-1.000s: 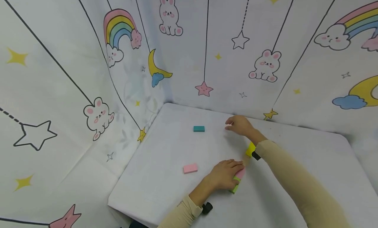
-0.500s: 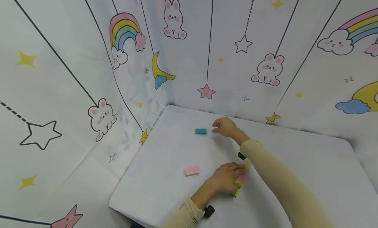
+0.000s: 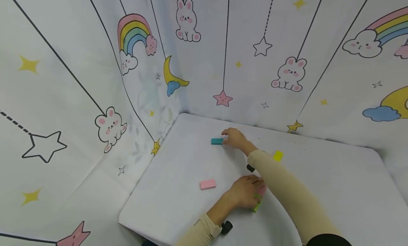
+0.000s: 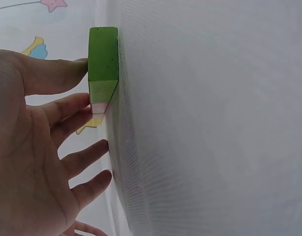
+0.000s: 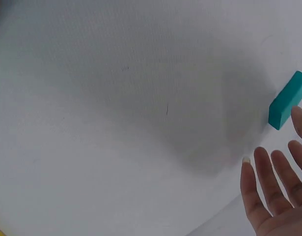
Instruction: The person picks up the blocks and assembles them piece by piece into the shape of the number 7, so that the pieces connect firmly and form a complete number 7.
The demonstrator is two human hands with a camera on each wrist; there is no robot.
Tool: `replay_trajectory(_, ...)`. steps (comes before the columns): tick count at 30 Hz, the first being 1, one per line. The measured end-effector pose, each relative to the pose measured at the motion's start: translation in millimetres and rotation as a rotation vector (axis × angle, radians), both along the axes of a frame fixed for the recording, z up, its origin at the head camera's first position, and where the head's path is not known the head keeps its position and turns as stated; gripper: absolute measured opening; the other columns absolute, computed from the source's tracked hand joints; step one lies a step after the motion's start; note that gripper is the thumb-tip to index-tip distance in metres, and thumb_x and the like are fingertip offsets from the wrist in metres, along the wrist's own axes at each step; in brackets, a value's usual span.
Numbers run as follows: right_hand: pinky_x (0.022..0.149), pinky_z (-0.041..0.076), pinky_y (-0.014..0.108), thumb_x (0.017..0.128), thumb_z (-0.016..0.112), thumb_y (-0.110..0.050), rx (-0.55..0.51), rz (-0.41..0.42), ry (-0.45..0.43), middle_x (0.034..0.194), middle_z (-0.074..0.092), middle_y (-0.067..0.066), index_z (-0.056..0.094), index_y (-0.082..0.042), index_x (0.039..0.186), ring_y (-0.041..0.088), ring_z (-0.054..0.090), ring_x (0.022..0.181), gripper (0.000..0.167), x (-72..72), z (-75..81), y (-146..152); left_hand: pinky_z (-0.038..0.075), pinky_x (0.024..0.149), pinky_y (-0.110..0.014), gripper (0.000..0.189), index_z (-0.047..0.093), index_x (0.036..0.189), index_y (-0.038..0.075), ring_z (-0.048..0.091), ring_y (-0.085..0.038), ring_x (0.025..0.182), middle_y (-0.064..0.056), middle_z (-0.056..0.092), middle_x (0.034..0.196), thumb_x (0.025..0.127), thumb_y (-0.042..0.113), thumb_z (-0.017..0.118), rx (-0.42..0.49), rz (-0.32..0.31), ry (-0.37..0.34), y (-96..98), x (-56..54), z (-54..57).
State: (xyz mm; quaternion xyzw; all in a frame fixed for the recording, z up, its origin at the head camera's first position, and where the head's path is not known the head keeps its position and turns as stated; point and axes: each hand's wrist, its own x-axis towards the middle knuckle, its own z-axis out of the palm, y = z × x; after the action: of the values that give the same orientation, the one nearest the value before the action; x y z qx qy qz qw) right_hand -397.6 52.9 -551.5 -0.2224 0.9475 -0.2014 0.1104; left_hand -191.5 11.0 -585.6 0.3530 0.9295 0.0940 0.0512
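My left hand rests along a row of blocks on the white table, its thumb and extended fingers touching them. A green block lies at the row's near end, with a pink block beyond it, partly under the fingers. My right hand, fingers spread and loosely bent, hovers beside a teal block near the table's back. In the right wrist view the thumb overlaps that teal block; whether it touches cannot be told. The right sleeve hides part of the row.
A separate pink block lies left of my left hand. The yellow block shows beyond the right sleeve. White cloth with rabbits, stars and rainbows hangs behind and left of the table.
My right hand has moved left across the back of the table to the teal block. Its sleeve now covers the row's middle. The left hand has stayed on the row.
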Motion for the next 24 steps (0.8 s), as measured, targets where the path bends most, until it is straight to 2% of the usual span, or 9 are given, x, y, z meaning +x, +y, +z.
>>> replay_trajectory(5, 0.106, 0.051, 0.05, 0.096, 0.077, -0.02, 0.02, 0.009, -0.004, 0.135, 0.066, 0.012, 0.068, -0.009, 0.136, 0.031, 0.061, 0.125, 0.043, 2.7, -2.4, -10.3, 0.035, 0.12, -0.029, 0.06, 0.051, 0.153, 0.028, 0.041, -0.008, 0.146, 0.014, 0.046, 0.157, 0.097, 0.044, 0.064, 0.005, 0.016, -0.027, -1.8, 0.3, 0.1)
replay_trajectory(15, 0.101, 0.053, 0.045, 0.096, 0.076, -0.02, 0.107, 0.049, 0.012, 0.126, 0.071, 0.007, 0.073, -0.011, 0.127, 0.025, 0.065, 0.117, 0.032, -5.7, -10.2, -14.6, 0.037, 0.118, -0.027, 0.062, 0.054, 0.151, 0.027, 0.045, -0.006, 0.142, 0.015, 0.051, 0.152, 0.094, 0.042, 0.068, 0.012, 0.01, 0.005, -0.8, 1.9, 2.2)
replay_trajectory(24, 0.101, 0.053, 0.046, 0.097, 0.074, -0.02, 0.117, 0.052, 0.027, 0.125, 0.072, 0.008, 0.073, -0.009, 0.127, 0.027, 0.065, 0.117, 0.032, -2.7, -4.1, -13.7, 0.036, 0.118, -0.026, 0.061, 0.054, 0.152, 0.027, 0.045, -0.006, 0.142, 0.015, 0.051, 0.152, 0.094, 0.043, 0.067, 0.0, 0.01, 0.025, -1.7, 1.7, 1.0)
